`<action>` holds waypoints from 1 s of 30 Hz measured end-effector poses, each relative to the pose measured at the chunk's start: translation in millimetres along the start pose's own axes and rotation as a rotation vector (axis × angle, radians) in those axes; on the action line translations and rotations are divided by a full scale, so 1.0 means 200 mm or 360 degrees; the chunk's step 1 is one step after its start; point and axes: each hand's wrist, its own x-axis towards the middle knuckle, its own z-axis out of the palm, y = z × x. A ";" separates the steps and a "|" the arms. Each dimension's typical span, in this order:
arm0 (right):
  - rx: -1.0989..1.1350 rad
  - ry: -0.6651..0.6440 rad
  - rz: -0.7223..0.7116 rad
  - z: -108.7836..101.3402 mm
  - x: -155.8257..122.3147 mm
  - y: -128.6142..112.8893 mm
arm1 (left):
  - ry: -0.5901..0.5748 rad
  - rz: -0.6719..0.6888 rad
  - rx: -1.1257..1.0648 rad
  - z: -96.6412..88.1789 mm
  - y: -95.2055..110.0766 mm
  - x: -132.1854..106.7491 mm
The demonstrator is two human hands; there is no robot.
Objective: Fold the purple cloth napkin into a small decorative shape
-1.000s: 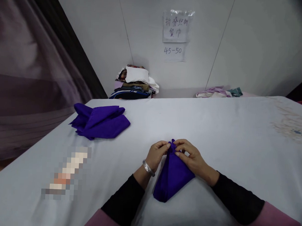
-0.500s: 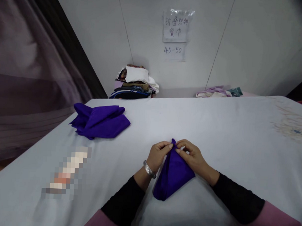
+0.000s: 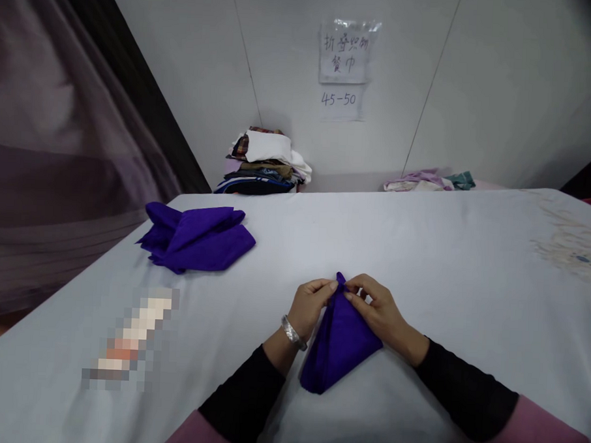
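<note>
A purple cloth napkin (image 3: 342, 344), folded to a narrow point at its far end and wider near me, lies on the white-covered table (image 3: 450, 274). My left hand (image 3: 309, 307), with a silver bangle at the wrist, pinches the napkin's pointed end from the left between thumb and fingers. From the right, my right hand (image 3: 377, 307) pinches the same end, thumb and fingertips close to the left ones. A small tip of cloth sticks up between the two hands. What the fingertips do inside the fold is hidden.
Several more purple napkins, loosely heaped (image 3: 197, 240), lie at the table's far left. Nearer on that side is a pixelated, unreadable object (image 3: 134, 335). Behind the table stand a stack of folded clothes (image 3: 266, 161) and other fabrics (image 3: 419, 180), below handwritten signs (image 3: 342, 60) on the wall.
Almost nothing differs. My fingertips have shifted very slightly at the napkin's pointed end, and both hands keep their hold.
</note>
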 end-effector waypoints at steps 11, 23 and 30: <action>-0.0110 0.0061 -0.0274 0.01 -0.02 0.04 | 0.0108 -0.0088 -0.0243 0.02 0.03 -0.01; 0.0235 0.0061 0.0154 0.00 0.00 -0.05 | 0.0045 0.0515 0.0481 0.02 0.05 -0.04; 0.0280 0.0050 0.0232 0.00 0.00 -0.04 | -0.0003 0.0551 0.0481 0.03 0.05 -0.05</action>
